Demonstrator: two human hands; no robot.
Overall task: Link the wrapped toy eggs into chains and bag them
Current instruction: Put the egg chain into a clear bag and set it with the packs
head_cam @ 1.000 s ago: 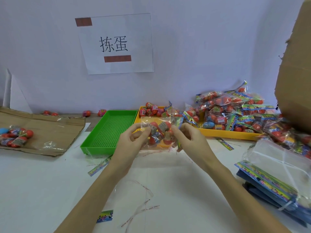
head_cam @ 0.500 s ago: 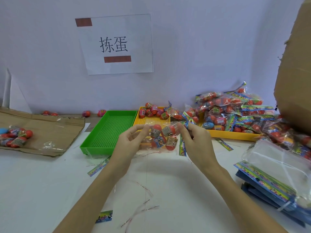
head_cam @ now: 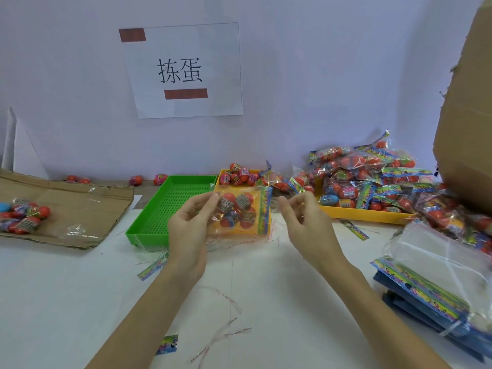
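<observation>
Left hand [head_cam: 190,225] raised, pinching bag of eggs [head_cam: 241,213]; right hand [head_cam: 300,217] beside, fingers loosely curled, holding nothing.

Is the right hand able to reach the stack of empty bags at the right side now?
Probably yes. The right hand holds nothing, and bare table lies between it and the stack of empty bags; nothing blocks that way.

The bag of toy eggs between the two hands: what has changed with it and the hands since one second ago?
The right hand let go of the bag of toy eggs and moved away to the right, fingers loosely curled and holding nothing. The left hand keeps its pinch on the bag's left edge, and the bag now hangs from it alone, printed strip to the right. The green tray, yellow tray and pile of filled bags stayed put.
</observation>
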